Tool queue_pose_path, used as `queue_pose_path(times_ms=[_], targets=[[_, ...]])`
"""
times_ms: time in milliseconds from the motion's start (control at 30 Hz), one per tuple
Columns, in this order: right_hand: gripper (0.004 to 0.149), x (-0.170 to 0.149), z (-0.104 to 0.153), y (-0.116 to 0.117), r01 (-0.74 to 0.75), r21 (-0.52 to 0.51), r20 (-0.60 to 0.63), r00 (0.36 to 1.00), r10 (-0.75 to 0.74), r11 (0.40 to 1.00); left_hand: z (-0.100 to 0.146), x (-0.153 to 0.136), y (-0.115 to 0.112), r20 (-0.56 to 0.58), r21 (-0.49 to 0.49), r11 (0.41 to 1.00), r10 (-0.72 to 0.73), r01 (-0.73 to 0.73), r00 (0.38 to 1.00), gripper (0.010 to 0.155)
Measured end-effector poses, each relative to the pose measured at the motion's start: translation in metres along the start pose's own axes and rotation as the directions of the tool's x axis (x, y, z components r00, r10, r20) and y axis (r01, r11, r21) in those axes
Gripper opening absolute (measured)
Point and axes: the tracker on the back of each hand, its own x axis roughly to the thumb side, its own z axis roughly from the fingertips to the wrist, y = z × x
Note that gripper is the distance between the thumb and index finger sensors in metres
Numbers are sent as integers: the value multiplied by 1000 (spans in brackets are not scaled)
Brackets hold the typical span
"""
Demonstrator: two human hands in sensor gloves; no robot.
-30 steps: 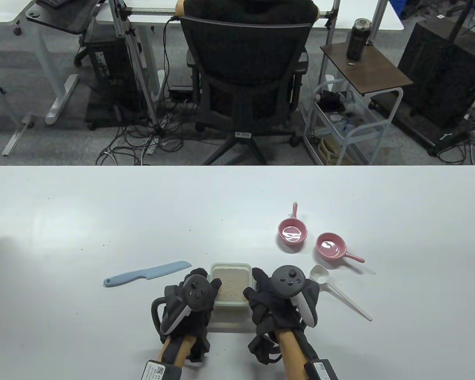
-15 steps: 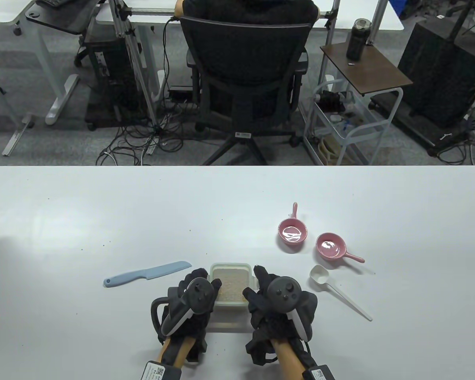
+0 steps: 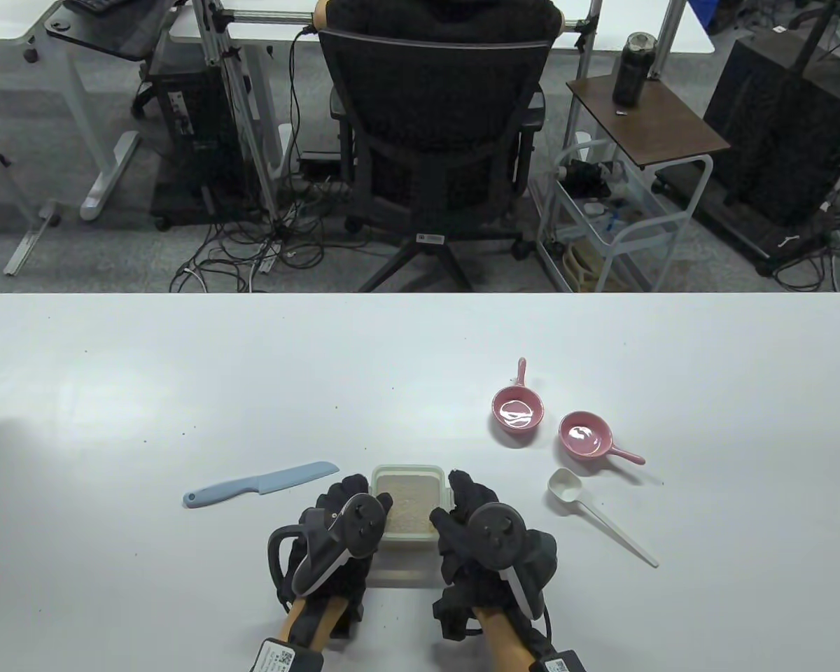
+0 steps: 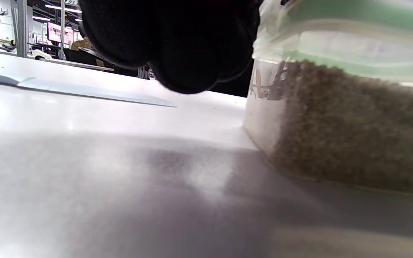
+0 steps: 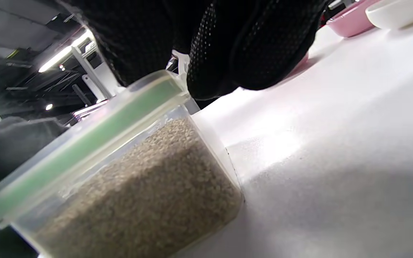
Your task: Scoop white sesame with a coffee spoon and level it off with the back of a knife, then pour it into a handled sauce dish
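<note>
Low in the frame's centre, a gloved left hand [image 3: 343, 521] and right hand [image 3: 472, 521] clasp a clear square plastic tub of white sesame [image 3: 407, 504] from both sides, fingers curled against its walls. No scooping has begun, seemingly. Next, the right hand must take the white plastic coffee spoon [image 3: 591, 507], lower right; the pale blue knife [image 3: 260, 483] lies left, two pink handled sauce dishes [image 3: 516, 407] above right.

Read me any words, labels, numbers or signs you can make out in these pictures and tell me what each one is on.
None can be read.
White label on the office chair base: print too small.
White tags with a square code on the left wrist and the right wrist: too small.
Lit screen far back in the left wrist view: blurred.
Sesame container, blue knife, white spoon and pink sauce dishes: no print visible.
</note>
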Motion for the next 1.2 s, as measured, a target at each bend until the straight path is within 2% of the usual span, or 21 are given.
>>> queue_pose_path(times_ms=[100, 233, 333, 500, 600, 633, 700, 800, 967, 1100, 1200], targets=[[52, 5, 1, 2, -76, 1, 63, 995, 76, 997, 1, 1, 0, -1, 3, 1000, 8, -8, 1000, 56], [49, 8, 2, 3, -169, -7, 113, 979, 169, 986, 0, 4, 8, 17, -30, 995, -92, 93, 996, 58], [49, 7, 1, 3, -159, 8, 115, 981, 157, 987, -3, 2, 18, 53, -107, 989, -94, 99, 994, 83], [50, 8, 0, 3, -170, 18, 114, 979, 167, 985, -24, 9, 27, 285, -159, 971, -128, 178, 950, 95], [50, 8, 0, 2, -175, 20, 113, 979, 172, 984, -37, 19, 28, 436, -272, 934, -93, 230, 895, 108], [50, 8, 0, 2, -170, 22, 110, 980, 166, 985, -41, 24, 24, 474, -357, 902, -50, 244, 879, 112], [50, 8, 0, 2, -165, 28, 104, 981, 161, 986, -46, 31, 16, 505, -406, 860, -71, 310, 860, 117], [49, 8, -1, 1, -146, 41, 76, 987, 142, 988, -45, 37, 15, 556, -295, 880, -159, 373, 816, 118], [54, 7, -4, -7, -135, 107, 57, 990, 129, 985, -48, 36, 19, 560, -299, 894, -119, 334, 820, 118], [58, 3, -10, -29, -162, 15, 42, 986, 162, 987, -47, 27, 40, 533, -299, 935, -3, 192, 846, 119], [62, -7, -14, -54, -213, -93, 39, 975, 217, 973, -39, 8, 67, 495, -241, 949, -58, 201, 867, 118]])
